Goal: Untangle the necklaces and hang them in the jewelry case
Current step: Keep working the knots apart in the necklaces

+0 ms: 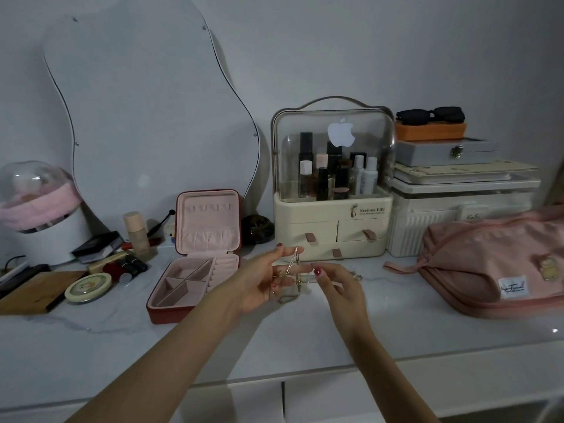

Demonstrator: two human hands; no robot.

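Centre frame, my left hand (pixel 268 277) pinches the necklaces (pixel 291 264), chain hanging near upright; my right hand (pixel 337 283) seems to grip its lower end; the jewelry case (pixel 198 254) lies open left, nearer my left

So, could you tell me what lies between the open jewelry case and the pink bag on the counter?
In the head view, both hands, left hand and right hand, hold the tangled necklaces above the bare white counter between the jewelry case and pink bag.
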